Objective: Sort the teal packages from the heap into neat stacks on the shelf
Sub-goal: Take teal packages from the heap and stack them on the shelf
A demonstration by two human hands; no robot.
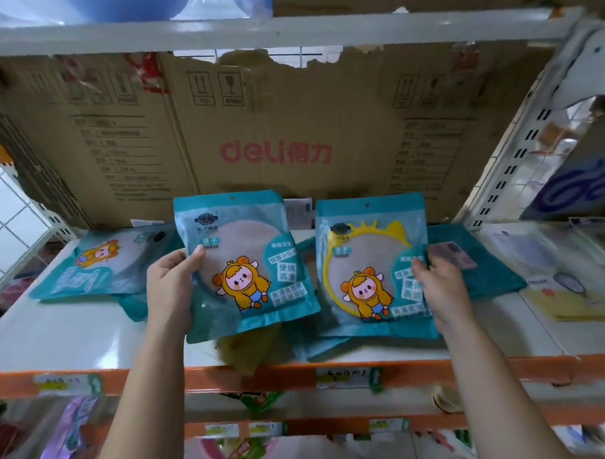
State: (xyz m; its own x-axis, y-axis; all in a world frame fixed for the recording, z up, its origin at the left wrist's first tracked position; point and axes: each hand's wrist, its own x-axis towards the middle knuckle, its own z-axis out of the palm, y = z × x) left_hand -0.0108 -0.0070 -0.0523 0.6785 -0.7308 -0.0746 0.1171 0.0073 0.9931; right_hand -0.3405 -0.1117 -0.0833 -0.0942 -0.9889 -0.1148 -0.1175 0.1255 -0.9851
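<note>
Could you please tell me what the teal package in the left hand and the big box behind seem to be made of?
Teal package: probably thin plastic film, slightly glossy; its hazy window shows a round item inside. Big box: brown cardboard, matte; torn, ragged top edge.

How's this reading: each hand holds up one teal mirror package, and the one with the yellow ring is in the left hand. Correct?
One detail is off. The head view shows the yellow-ringed mirror package held by the right hand, not the left. The left hand grips the mirror package without a yellow ring. The rest stands: each hand holds up one teal package.
</note>
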